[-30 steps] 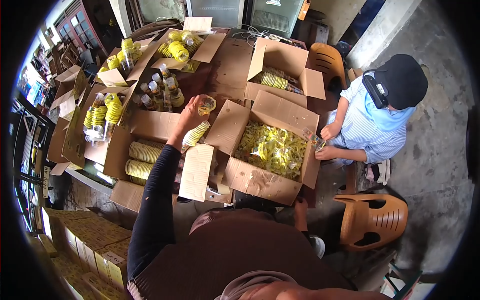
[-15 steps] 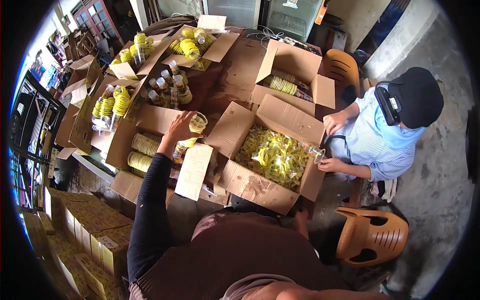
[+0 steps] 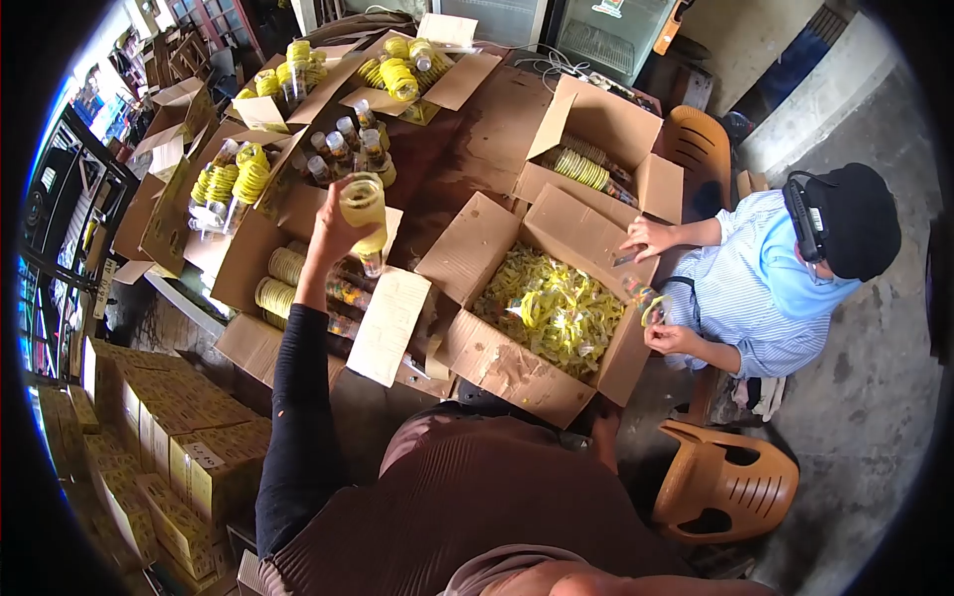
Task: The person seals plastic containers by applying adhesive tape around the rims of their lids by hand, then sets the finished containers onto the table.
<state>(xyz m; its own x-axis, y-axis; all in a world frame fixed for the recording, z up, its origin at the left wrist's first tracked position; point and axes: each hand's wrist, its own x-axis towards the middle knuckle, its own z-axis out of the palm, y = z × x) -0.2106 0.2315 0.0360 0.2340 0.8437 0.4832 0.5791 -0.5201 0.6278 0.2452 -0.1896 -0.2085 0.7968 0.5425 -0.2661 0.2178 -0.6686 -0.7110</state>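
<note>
Raised over the left part of the table, my left hand (image 3: 336, 230) grips a stack of clear plastic cups (image 3: 364, 211), yellowish inside, with a coloured print near its lower end. Below it is an open carton (image 3: 238, 263) holding more cup stacks with pale yellow rims (image 3: 285, 266). Several upright clear cup stacks (image 3: 339, 149) stand just beyond the hand. My right hand (image 3: 604, 429) hangs low by the near right corner of a carton (image 3: 517, 370) filled with yellow and clear plastic strips (image 3: 547, 308). Its fingers are mostly hidden.
Across the right corner a co-worker (image 3: 765, 268) holds a printed cup (image 3: 653, 308) and a small blade-like tool. Another carton with cup stacks (image 3: 586, 164) stands at the back. Orange chairs (image 3: 735, 487) and stacked cartons (image 3: 169, 427) flank me.
My left hand has lifted the cup stack up and slightly left, tilting its open end towards me. The co-worker's hands have shifted around the printed cup. My view has turned slightly.
</note>
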